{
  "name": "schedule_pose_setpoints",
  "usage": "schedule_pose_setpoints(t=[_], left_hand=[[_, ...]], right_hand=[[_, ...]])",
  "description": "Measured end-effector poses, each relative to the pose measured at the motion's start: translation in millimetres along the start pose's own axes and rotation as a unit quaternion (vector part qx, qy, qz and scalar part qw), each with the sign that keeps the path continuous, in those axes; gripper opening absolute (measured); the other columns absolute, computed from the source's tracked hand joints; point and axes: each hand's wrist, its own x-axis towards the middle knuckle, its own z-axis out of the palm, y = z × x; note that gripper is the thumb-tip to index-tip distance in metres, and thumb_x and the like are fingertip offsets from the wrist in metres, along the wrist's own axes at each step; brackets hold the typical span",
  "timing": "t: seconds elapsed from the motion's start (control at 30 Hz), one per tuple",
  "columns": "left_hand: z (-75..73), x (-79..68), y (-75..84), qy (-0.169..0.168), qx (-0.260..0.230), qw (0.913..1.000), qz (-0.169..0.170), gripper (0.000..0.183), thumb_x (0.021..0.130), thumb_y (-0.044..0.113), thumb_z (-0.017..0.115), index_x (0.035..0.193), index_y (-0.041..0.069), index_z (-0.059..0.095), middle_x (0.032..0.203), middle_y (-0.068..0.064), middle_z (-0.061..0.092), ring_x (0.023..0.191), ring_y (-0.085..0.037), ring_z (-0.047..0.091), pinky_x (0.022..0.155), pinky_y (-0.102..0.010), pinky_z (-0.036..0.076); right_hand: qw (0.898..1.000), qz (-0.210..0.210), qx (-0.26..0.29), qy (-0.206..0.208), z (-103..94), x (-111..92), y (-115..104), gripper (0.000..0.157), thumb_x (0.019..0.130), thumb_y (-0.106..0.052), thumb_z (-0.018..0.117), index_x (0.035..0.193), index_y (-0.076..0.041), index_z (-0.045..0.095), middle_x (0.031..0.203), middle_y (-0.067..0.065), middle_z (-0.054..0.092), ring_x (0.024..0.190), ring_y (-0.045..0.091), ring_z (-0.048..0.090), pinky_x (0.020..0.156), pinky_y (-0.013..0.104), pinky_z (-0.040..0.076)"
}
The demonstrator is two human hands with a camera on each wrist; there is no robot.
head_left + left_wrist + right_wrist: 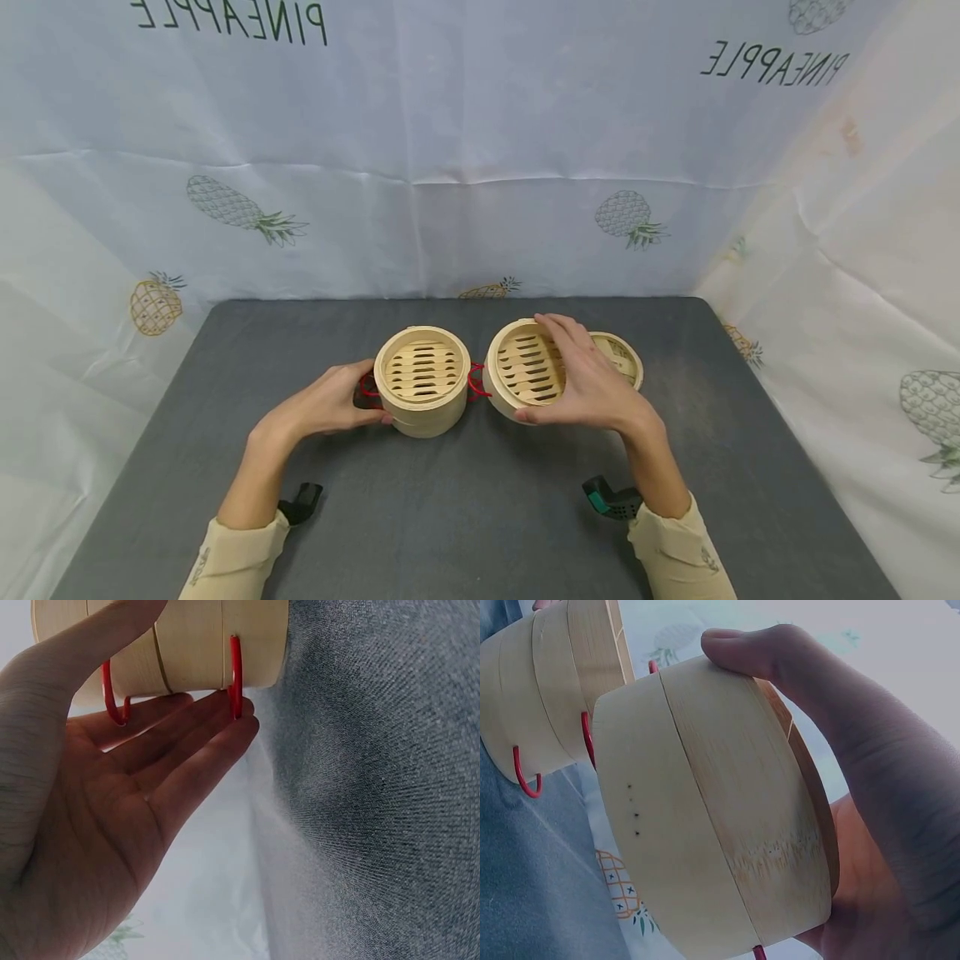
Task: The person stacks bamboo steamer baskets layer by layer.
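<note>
On the dark table stands a bamboo steamer stack (429, 421) of two tiers, its slatted top facing up and red loop handles at its sides. My left hand (318, 406) holds it from the left, thumb along the near wall and fingers on the far side. A second bamboo steamer basket (705, 810), tilted toward the left, is gripped by my right hand (596, 387) with the thumb on the near rim and fingers over the far rim. In the right wrist view its base hangs above the table. Partly hidden behind the right hand lies a round woven bamboo lid (628, 360).
The dark grey table (465, 517) ends at the back against a white curtain (465, 233) printed with pineapples, which also runs along both sides. A black wrist device (302, 503) sits by the left cuff, another black device (613, 500) by the right.
</note>
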Motion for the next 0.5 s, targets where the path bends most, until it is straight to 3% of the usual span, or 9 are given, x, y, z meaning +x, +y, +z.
schedule_pose_setpoints(t=[0.5], left_hand=[[1.0,0.5,-0.2,0.000,0.003,1.0000,0.000,0.068,0.089,0.035,0.092,0.141,0.002,0.063,0.117,-0.005,0.076,0.102,-0.014,0.073,0.085,-0.034,0.062]], right_hand=[[1.000,-0.022,0.017,0.005,-3.4,16.1,-10.7,0.130,0.067,-0.068,0.091,0.171,-0.022,0.030,0.172,0.006,0.035,0.157,0.030,0.038,0.119,0.066,0.046]])
